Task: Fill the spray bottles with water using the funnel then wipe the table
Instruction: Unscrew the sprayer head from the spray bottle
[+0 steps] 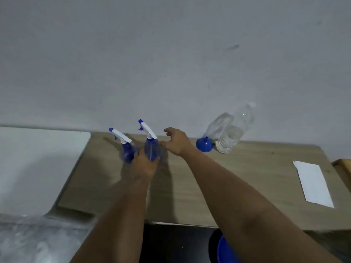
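Everything for the job is lined up along the back of the worktop (199, 186), against the wall: two spray bottles side by side, then the blue funnel (204, 144) lying on its side just beside a clear water bottle (230, 138) — handy for pouring. The left hand (143, 166) is wrapped around the base of the right-hand spray bottle (152, 147), probably to steady it; the other spray bottle (126, 149) stands just beside it, caps on both. The right hand (176, 142) hangs empty, fingers spread, close by that bottle's trigger head. A white cloth (313, 184) waits well apart, for wiping.
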Demonstrator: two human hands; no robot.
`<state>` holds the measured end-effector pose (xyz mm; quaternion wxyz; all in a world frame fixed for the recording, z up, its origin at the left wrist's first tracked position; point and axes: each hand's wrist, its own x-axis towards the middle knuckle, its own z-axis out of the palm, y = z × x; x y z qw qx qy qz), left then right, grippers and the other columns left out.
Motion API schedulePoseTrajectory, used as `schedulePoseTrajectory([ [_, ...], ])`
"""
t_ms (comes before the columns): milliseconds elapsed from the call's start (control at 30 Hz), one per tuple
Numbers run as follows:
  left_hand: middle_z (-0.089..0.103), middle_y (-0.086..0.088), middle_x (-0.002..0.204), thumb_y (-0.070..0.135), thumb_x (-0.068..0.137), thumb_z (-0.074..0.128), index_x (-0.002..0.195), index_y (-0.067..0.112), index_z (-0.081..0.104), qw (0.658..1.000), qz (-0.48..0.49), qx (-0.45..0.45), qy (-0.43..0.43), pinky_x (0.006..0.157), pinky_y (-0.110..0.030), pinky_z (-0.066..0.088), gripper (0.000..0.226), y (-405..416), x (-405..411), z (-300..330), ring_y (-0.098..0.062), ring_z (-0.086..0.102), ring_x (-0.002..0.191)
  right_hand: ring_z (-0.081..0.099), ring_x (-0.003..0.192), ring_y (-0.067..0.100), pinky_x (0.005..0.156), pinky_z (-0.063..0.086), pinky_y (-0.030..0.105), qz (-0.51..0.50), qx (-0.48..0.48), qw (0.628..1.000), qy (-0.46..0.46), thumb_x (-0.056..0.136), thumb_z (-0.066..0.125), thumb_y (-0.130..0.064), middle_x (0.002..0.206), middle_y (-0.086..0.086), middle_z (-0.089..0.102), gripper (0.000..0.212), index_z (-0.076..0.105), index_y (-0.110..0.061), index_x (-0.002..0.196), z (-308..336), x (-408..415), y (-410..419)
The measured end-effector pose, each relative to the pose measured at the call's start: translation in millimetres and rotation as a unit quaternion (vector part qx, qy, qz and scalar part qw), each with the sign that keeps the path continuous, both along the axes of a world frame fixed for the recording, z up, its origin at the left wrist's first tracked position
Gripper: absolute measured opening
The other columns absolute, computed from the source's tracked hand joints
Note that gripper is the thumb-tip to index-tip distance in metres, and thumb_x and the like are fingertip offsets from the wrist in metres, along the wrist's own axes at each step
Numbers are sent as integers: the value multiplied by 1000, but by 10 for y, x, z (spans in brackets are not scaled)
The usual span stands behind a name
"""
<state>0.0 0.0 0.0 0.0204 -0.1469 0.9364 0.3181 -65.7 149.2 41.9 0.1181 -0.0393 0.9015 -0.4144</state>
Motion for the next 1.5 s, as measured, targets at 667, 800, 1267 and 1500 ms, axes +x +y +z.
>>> schedulePoseTrajectory([
  [667,67,7,103,22,67,70,118,23,56,970,-100,219,-14,85,-44,56,54,591,-56,-183,-25,68,99,73,91,10,88,59,38,-136,-107,981,94,82,81,-29,94,-8,78,20,75,-21,100,-254,504,394],
  [800,65,19,88,15,78,74,108,29,53,966,-159,198,-34,70,-22,55,39,1004,368,-251,-19,69,89,72,84,11,82,59,37,-172,-83,977,99,76,88,-39,89,-9,76,28,74,-22,94,-373,974,786],
  [1267,63,3,115,20,81,79,129,16,51,969,-211,120,-45,64,-2,35,56,1253,1039,-227,-14,61,99,65,76,6,74,53,31,-153,-144,973,100,86,82,-11,83,-6,73,14,76,-10,99,-625,1650,1182],
  [1500,62,4,117,17,86,71,132,17,50,970,-223,80,-43,60,6,31,50,1271,1158,-178,-18,62,102,57,70,5,67,48,24,-192,-187,961,67,73,87,-18,78,-11,63,33,59,-10,90,-604,1726,1191],
])
